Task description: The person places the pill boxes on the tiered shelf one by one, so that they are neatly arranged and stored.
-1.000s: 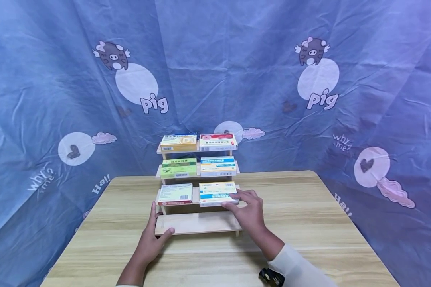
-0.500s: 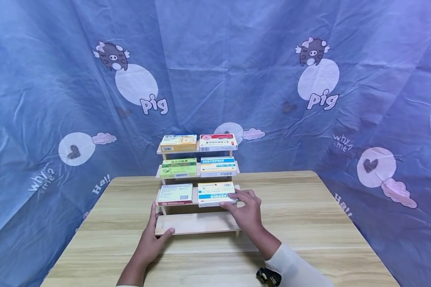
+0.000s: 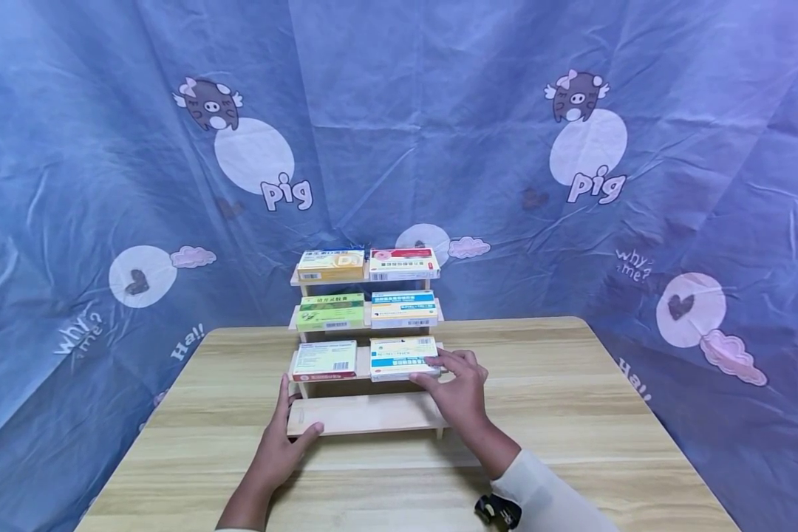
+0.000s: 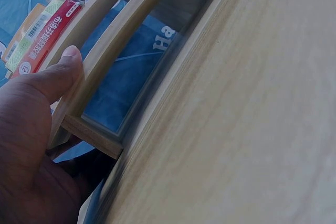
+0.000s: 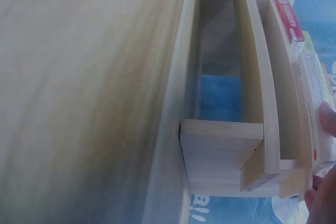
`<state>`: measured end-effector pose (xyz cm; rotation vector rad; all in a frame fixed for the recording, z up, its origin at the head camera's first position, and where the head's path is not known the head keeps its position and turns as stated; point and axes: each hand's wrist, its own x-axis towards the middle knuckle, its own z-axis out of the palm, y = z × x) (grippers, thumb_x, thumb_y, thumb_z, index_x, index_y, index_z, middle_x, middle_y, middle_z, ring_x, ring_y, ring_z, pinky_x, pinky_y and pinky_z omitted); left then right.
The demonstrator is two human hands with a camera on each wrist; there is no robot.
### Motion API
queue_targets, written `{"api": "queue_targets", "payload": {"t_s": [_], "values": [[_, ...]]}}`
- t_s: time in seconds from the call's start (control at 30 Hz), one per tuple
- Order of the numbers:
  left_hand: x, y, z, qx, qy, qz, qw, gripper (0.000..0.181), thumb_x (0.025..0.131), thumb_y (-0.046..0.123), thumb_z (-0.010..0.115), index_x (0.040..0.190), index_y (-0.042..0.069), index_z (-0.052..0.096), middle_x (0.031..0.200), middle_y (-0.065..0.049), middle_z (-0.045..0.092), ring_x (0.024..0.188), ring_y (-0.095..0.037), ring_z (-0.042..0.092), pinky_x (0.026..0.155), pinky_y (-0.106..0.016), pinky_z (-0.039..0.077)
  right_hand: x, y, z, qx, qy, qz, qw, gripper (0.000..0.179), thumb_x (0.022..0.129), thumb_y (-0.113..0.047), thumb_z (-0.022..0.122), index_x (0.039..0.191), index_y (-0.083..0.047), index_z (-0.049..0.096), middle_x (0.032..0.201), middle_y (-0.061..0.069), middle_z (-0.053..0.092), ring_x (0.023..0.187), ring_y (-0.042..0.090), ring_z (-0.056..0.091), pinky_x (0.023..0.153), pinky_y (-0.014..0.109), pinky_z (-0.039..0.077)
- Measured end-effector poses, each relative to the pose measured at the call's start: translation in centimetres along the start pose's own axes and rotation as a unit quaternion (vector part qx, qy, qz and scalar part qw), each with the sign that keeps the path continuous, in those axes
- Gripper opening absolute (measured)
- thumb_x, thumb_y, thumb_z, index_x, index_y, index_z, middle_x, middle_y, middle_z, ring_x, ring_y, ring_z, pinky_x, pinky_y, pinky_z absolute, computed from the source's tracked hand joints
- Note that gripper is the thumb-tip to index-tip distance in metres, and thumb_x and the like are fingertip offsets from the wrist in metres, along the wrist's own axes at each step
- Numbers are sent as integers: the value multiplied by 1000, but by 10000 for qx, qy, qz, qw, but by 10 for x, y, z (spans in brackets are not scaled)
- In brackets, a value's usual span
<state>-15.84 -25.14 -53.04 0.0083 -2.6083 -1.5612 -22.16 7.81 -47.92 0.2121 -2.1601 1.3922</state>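
A stepped wooden rack (image 3: pixel 366 414) holds flat medicine boxes in pairs on its upper three tiers. At its left end, my left hand (image 3: pixel 284 447) grips the lowest board, thumb over the front edge; the left wrist view shows this thumb (image 4: pixel 68 64) on the wood. My right hand (image 3: pixel 462 388) pinches the right end of a white, blue and yellow medicine box (image 3: pixel 399 351) on the second tier from the bottom. In the right wrist view, that box's white side (image 5: pixel 314 98) lies along the board's edge. Left of it lies a white box with a red side (image 3: pixel 324 358).
Above are a green box (image 3: pixel 330 310) and a blue-and-white box (image 3: pixel 403 309). The top tier carries a yellow box (image 3: pixel 331 264) and a red-and-white box (image 3: pixel 404 264). The wood-grain table (image 3: pixel 545 414) extends around the rack, with a blue printed curtain (image 3: pixel 425 133) behind.
The pinched box shifts slightly left, then back right and a little farther onto its tier, with my right hand moving along. My left hand keeps its place on the rack.
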Motion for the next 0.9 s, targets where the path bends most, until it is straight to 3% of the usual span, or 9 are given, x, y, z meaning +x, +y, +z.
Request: {"api": "queue_targets", "payload": {"t_s": [0.4,0.67,0.9], "values": [[1,1,0,109,-8,26,9999,119,102,42,78,176,30,-14,174,-30,34,158,-53,40,131,-73,22,1,2,-1,-273,-87,78,9996,43,70,-20,105,108,-14,86,131,14,80,113,27,61,108,55,29],[2,1,0,76,6,35,10000,118,102,42,78,176,31,-14,175,-29,34,159,-52,38,131,-72,22,0,1,-1,-311,-222,47,9993,46,70,-17,104,111,-11,84,141,15,75,125,33,62,107,55,33],[0,-1,0,71,36,101,9999,119,102,43,79,176,29,-12,177,-29,28,162,-53,31,132,-73,19,1,-1,-8,-139,-547,109,9983,64,73,-16,103,132,-7,80,153,15,65,141,39,54,115,65,36]]}}
